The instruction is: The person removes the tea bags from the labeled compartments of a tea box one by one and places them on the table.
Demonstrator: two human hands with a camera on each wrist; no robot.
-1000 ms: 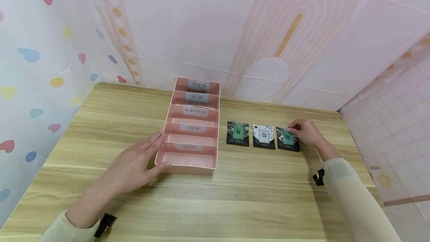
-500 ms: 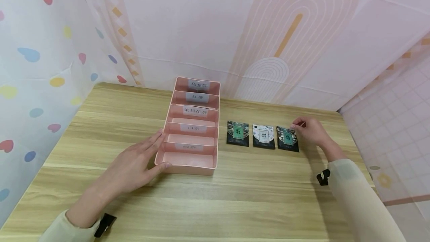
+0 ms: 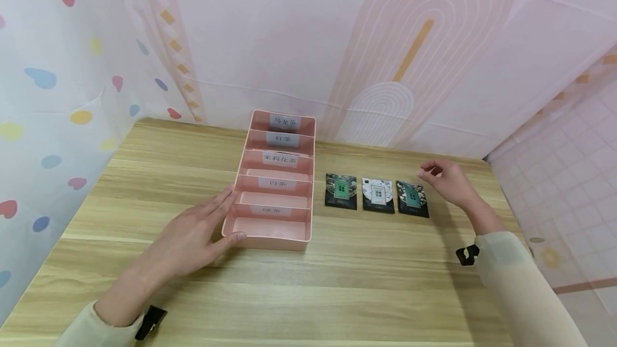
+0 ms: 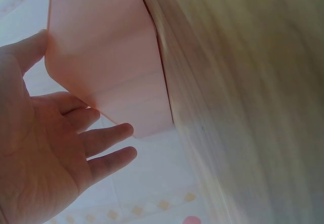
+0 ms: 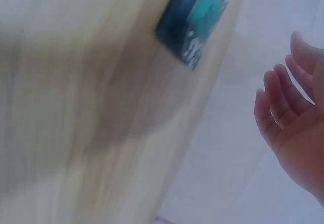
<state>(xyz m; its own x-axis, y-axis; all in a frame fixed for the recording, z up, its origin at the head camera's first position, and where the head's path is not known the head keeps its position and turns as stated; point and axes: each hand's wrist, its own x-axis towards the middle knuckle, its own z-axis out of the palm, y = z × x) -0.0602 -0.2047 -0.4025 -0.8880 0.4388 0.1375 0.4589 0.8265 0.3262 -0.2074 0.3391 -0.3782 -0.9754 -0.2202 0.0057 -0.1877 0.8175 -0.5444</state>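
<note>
A long pink divided box (image 3: 271, 243) stands on the wooden table, its several compartments bearing white labels with Chinese writing. My left hand (image 3: 188, 241) rests with extended fingers against the box's near left corner, the thumb at the front rim. In the left wrist view those fingers touch the pink wall (image 4: 106, 57). To the box's right lie three flat tea sachets in a row: a dark green one (image 3: 341, 201), a white-and-black one (image 3: 378, 206) and a dark teal one (image 3: 412, 209). Just above the teal sachet hovers my right hand (image 3: 449, 182), loosely curled, holding nothing and apart from it.
Behind the table hangs a patterned pink-white cloth (image 3: 270, 58), close to the box's far end. A spotted cloth (image 3: 58, 95) borders the left side and a grid-patterned one (image 3: 573, 175) the right. Bare wooden tabletop (image 3: 337, 293) lies in front of the box and sachets.
My right hand has let go of the teal sachet's top corner and drawn slightly up and to the right. The left hand and the box have stayed put.
</note>
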